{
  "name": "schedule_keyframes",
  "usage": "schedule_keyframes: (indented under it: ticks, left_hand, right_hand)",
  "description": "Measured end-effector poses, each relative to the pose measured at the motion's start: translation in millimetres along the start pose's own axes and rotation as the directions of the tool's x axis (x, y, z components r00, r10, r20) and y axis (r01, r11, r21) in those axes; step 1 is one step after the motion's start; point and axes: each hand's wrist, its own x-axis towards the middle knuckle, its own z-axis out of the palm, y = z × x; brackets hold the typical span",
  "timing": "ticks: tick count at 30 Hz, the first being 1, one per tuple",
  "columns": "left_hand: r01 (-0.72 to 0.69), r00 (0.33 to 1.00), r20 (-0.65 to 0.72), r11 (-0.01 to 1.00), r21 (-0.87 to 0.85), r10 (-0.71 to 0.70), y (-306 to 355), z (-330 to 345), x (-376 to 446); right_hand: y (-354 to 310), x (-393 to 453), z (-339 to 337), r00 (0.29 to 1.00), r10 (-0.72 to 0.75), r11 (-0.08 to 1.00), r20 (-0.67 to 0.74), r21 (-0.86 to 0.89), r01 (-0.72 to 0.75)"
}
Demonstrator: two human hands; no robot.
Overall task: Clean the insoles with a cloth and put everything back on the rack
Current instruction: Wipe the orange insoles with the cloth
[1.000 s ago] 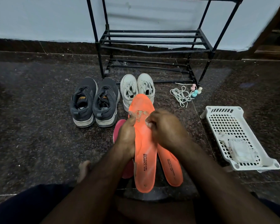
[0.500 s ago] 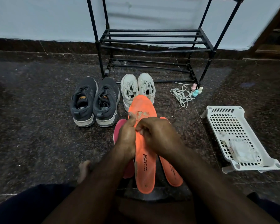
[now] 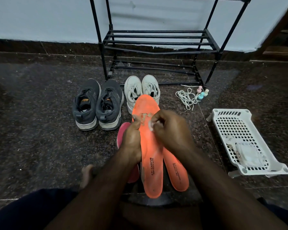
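The left hand (image 3: 131, 140) grips the orange insole (image 3: 150, 146), long axis toward 12 o'clock, while the right hand (image 3: 170, 130) pinches a white cloth (image 3: 151, 126) on it.

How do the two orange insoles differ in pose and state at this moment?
The held orange insole is gripped along its edge by the left hand while the right hand rubs a small white cloth on it; the second orange insole lies on the floor, partly hidden behind it. The held insole shows a worn, peeling patch at the forefoot; the other's forefoot is hidden. Both are bright orange with matching black heel print.
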Motion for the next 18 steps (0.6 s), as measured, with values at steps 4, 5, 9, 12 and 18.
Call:
schedule_keyframes:
  ticks: [4, 5, 9, 12, 18]
  left_hand:
    - [-0.027, 0.996, 0.085, 0.995, -0.097, 0.036, 16, 26, -31]
    - [-0.024, 0.996, 0.087, 0.995, -0.095, 0.032, 14, 27, -30]
    - [-0.076, 0.997, 0.022, 0.991, -0.107, 0.079, 15, 25, -25]
    - [-0.045, 0.999, 0.015, 0.993, -0.106, 0.047, 14, 27, -27]
    - [-0.026, 1.0, 0.002, 0.989, -0.148, 0.027, 19, 24, -26]
  right_hand:
    - [12, 11, -9, 0.994, 0.024, 0.998, -0.11, -0.054, -0.03]
    - [11, 10, -8, 0.997, 0.037, 0.995, -0.07, -0.086, -0.043]
    - [6, 3, -8, 0.992, 0.09, 0.983, 0.087, -0.169, -0.074]
    - [7, 3, -16, 0.981, 0.135, 0.991, 0.138, -0.014, -0.134]
    - [9, 4, -10, 0.998, -0.059, 0.989, 0.015, -0.135, 0.061]
